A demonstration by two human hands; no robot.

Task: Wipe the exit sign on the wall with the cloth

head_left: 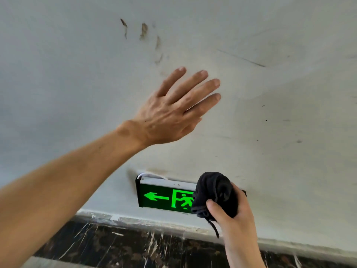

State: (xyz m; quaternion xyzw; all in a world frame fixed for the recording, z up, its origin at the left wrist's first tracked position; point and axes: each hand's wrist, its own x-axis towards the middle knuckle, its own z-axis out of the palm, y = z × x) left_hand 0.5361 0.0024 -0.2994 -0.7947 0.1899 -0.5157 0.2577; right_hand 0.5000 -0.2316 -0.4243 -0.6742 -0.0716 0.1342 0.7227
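Observation:
A lit green exit sign with a left arrow and a running figure is mounted low on the white wall, just above the skirting. My right hand grips a bunched black cloth that covers the sign's right end. Whether the cloth touches the sign I cannot tell. My left hand is spread flat with fingers apart against the wall, well above the sign.
The white wall carries brown smears near the top and small dark scuffs on the right. A dark marble skirting with white veins runs along the bottom. A white cable loops behind the sign's top left corner.

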